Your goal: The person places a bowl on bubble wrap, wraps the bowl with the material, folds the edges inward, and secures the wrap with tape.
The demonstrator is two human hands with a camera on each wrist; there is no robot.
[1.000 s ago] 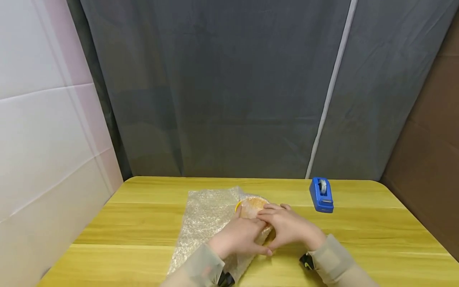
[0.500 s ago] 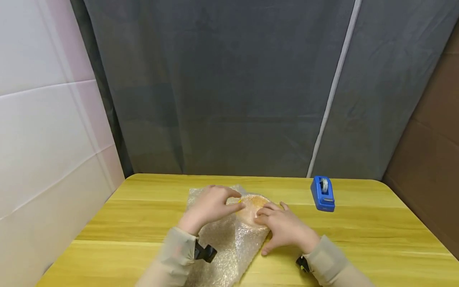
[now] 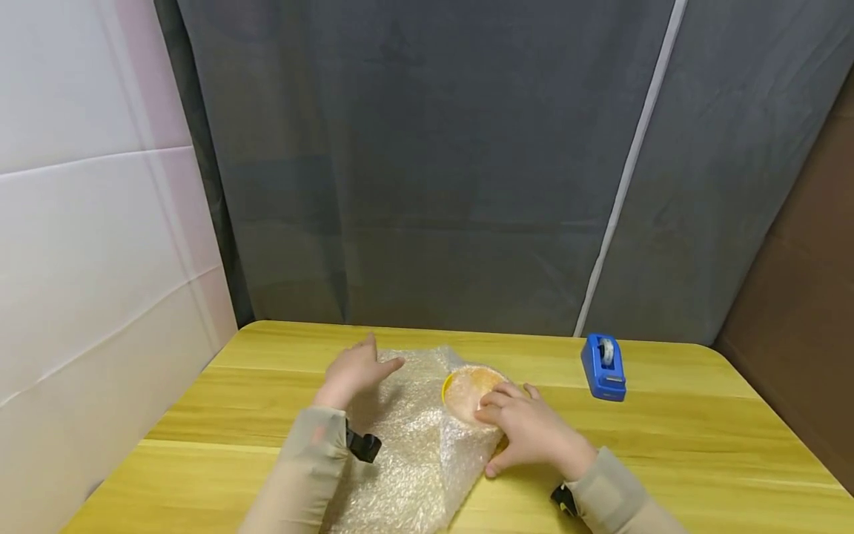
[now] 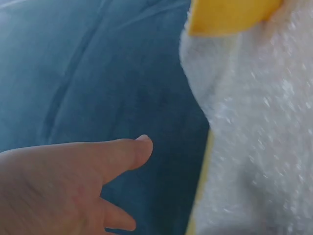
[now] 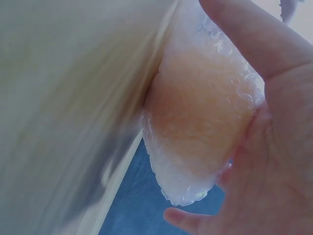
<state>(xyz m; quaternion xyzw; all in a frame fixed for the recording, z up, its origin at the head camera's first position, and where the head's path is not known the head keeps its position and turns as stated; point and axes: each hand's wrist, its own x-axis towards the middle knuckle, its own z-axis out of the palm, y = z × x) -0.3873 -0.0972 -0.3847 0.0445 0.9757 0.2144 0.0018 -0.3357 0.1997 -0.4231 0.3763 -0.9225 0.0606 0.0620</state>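
A round yellow bowl-like thing (image 3: pixel 446 387) lies on its sheet of bubble wrap (image 3: pixel 400 452), mostly covered by a folded flap, with a yellow edge bare at its left. My right hand (image 3: pixel 534 434) holds its wrapped right side, fingers bent over the top and thumb low near the table. In the right wrist view, orange shows through the wrap (image 5: pixel 200 112) beside the palm. My left hand (image 3: pixel 353 373) is over the sheet's far left edge, thumb spread and nothing held. The left wrist view shows that hand (image 4: pixel 73 186) apart from the wrap and the bare yellow edge (image 4: pixel 230 17).
A blue tape dispenser (image 3: pixel 603 368) with a roll of clear tape stands at the back right of the wooden table (image 3: pixel 220 423). A dark grey curtain (image 3: pixel 427 163) hangs behind, with a white panel (image 3: pixel 100 245) at left and a brown one (image 3: pixel 794 274) at right.
My left hand has lifted off the wrapped thing and moved left to the sheet's far left edge. My right hand has stayed on the wrapped side, its thumb slightly lower left.
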